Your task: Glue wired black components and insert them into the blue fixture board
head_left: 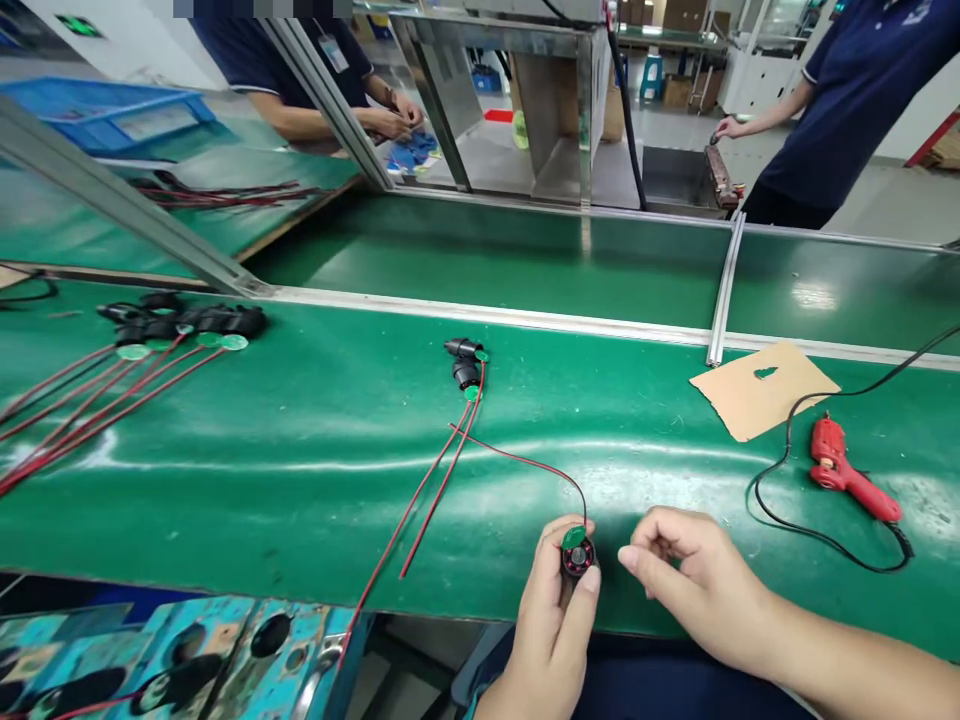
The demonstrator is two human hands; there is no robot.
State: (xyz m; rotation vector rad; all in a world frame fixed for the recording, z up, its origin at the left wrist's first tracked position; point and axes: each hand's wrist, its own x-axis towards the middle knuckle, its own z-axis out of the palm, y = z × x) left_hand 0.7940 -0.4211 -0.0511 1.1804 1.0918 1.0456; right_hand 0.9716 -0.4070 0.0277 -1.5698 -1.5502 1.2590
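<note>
Near the front edge of the green table, my left hand [551, 620] holds a round black part [577, 556] between thumb and fingers. A green disc [574, 538] sits tilted at its top, and a thin red and black wire [536, 462] runs from it up and to the left. Just to the right, my right hand [686, 565] is curled, thumb and index finger close together; whether anything small is between them is hidden. Two black parts with green discs [466, 372] and red wires lie farther back, left of my hands.
A red glue gun [851, 470] with a black cord lies right, beside a cardboard piece [761, 388]. Several black parts [187, 322] with red wires lie left. A metal rail [480, 318] crosses behind. Two people stand beyond; a teal fixture [247, 660] is front left.
</note>
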